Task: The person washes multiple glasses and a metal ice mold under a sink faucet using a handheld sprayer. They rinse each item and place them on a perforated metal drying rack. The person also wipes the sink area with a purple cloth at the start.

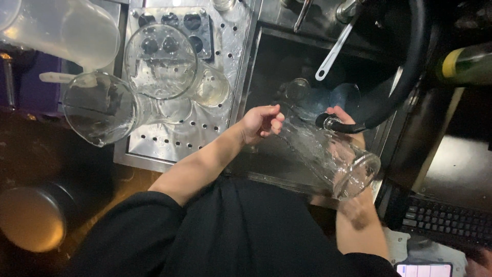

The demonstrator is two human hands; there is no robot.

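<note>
A clear glass pitcher (328,159) lies tilted over a dark sink (287,61), its mouth toward the lower right and its base toward the upper left. My left hand (260,123) has its fingers curled against the pitcher's base. My right hand (342,116) reaches under and behind the pitcher and grips its far side; much of the hand shows only through the glass. The metal-ringed end of a thick black hose (389,97) sits right beside the right hand's fingers.
Left of the sink, a perforated steel drain tray (225,46) holds two clear pitchers (161,61) (100,109). A cloudy plastic jug (66,31) is at top left. A keyboard (446,223), a lit screen (424,269) and another person's hand (482,259) are at lower right. A green bottle (469,64) lies at upper right.
</note>
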